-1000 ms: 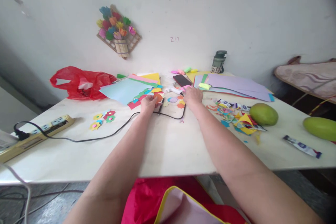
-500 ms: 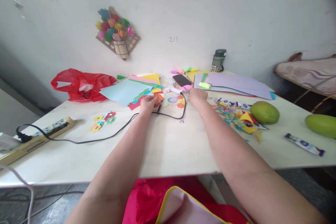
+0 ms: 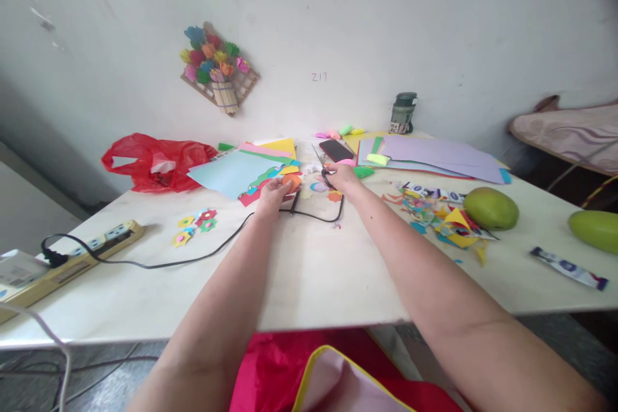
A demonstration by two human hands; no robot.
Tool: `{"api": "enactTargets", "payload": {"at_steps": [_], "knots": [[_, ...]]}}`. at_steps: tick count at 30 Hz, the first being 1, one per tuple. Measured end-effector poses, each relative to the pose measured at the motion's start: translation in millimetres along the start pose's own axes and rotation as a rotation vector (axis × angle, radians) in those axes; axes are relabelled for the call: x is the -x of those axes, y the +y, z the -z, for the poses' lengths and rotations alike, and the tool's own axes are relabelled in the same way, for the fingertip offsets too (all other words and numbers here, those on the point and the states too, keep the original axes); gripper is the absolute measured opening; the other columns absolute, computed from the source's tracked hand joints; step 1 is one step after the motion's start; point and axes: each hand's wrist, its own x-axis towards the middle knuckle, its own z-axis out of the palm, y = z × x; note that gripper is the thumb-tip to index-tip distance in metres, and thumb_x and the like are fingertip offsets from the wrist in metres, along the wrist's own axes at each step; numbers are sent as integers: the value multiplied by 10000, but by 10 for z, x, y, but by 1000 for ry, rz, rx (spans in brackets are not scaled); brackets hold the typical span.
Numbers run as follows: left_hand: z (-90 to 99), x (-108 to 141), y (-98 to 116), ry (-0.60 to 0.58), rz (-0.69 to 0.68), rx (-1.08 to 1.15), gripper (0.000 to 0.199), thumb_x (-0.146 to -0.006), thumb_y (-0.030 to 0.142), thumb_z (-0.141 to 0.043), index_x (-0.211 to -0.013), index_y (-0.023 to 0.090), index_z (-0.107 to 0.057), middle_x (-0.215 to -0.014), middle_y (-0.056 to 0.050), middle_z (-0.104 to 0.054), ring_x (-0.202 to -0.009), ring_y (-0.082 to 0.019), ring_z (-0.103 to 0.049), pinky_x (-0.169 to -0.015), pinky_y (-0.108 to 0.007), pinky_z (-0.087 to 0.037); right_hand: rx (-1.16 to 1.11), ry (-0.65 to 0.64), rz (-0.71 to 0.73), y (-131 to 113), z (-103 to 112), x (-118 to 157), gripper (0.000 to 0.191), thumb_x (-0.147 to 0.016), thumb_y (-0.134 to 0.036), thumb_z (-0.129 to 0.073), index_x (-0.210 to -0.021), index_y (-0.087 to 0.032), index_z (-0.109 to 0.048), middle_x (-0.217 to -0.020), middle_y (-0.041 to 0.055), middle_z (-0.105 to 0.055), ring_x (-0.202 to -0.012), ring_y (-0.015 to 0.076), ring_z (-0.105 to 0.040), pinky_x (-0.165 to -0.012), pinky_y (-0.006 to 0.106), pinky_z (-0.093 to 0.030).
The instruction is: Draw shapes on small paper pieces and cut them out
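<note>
My left hand (image 3: 274,196) is closed on an orange paper piece (image 3: 292,180), over the edge of the coloured paper stack. Black-handled scissors (image 3: 324,175) are in my right hand (image 3: 342,177), blades pointing up and away toward the phone (image 3: 337,150). Under and beside the scissors lie small paper cut-outs (image 3: 334,196) and a white glue gun, mostly hidden by my right hand. Its black cord (image 3: 219,246) runs left across the table. Several finished-looking paper flowers (image 3: 182,238) rest on the table left of my left hand.
At left are a power strip (image 3: 91,251) and a red plastic bag (image 3: 145,167). Paper sheets (image 3: 434,158), highlighters and a green bottle (image 3: 403,112) stand at the back. Paper scraps (image 3: 454,225), two green fruits (image 3: 491,208) and a wrapper (image 3: 568,268) lie right.
My right hand has moved left and now holds the scissors, with the blades in sight. The left hand still grips the orange paper. The whole view has shifted slightly.
</note>
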Motion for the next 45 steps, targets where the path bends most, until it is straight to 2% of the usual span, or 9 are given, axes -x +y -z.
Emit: {"api": "enactTargets", "payload": {"at_steps": [3, 7, 13, 20, 26, 34, 37, 42, 45], "knots": [[-6, 12, 9, -11, 0, 38, 315, -595, 352, -749, -784, 155, -591, -843, -41, -670, -796, -150, -635, -643, -233, -497, -115, -58, -51, -49, -128, 77, 245, -569, -158, -762, -775, -155, -631, -544, -18, -586, -535, 149, -615, -509, 238, -502], [-9, 21, 15, -26, -19, 131, 302, -563, 352, -772, -715, 169, -586, -792, -4, -641, -778, -137, -603, -691, -261, -490, -264, -124, -100, -102, -248, 185, 291, -588, -95, -730, -827, -161, -580, -572, -45, -574, -493, 113, -589, -477, 209, -474], [-38, 46, 41, -102, -4, 124, 296, -568, 359, -776, -759, 172, -648, -837, -15, -639, -777, -139, -588, -706, -272, -473, -351, -83, -93, -132, -341, 243, 328, -604, -41, -652, -895, -165, -565, -615, -56, -575, -496, 80, -554, -506, 192, -462], [-2, 34, 48, -110, 29, 26, 269, -542, 341, -779, -662, 153, -628, -682, -7, -598, -666, -125, -559, -629, -249, -463, -276, -43, 17, -77, -311, 162, 324, -609, -92, -645, -913, -170, -566, -630, -48, -582, -553, 107, -568, -564, 238, -490], [28, 30, 65, -130, 90, -96, 258, -506, 296, -772, -584, 154, -571, -588, 11, -558, -555, -104, -524, -499, -217, -385, -119, -55, 124, 7, -275, 80, 303, -648, -155, -646, -942, -199, -588, -694, -16, -631, -658, 152, -614, -630, 286, -513], [28, 1, 11, -96, 63, -93, 267, -537, 346, -761, -606, 155, -588, -603, 8, -565, -585, -99, -525, -512, -200, -378, -296, -83, -10, -8, -275, 106, 307, -626, -134, -683, -912, -177, -581, -646, -40, -582, -555, 98, -558, -565, 236, -489], [21, 12, 25, -118, 71, -112, 266, -535, 344, -770, -635, 155, -612, -600, 8, -567, -592, -107, -533, -514, -204, -373, -268, -83, 16, -16, -278, 113, 326, -616, -95, -656, -925, -173, -586, -633, -44, -580, -546, 100, -551, -548, 231, -477], [24, 38, 70, -142, 77, -172, 275, -527, 355, -783, -630, 149, -634, -627, 1, -607, -579, -108, -545, -521, -218, -369, -237, -207, 88, -49, -257, 152, 350, -607, -78, -633, -941, -162, -568, -617, -52, -581, -513, 98, -537, -494, 211, -441], [35, 29, 63, -141, 60, -204, 297, -525, 378, -789, -616, 142, -634, -610, -13, -624, -567, -112, -554, -526, -225, -376, -262, -228, 86, -66, -251, 182, 341, -626, -91, -633, -950, -164, -557, -623, -51, -587, -499, 94, -545, -481, 205, -440]]}}
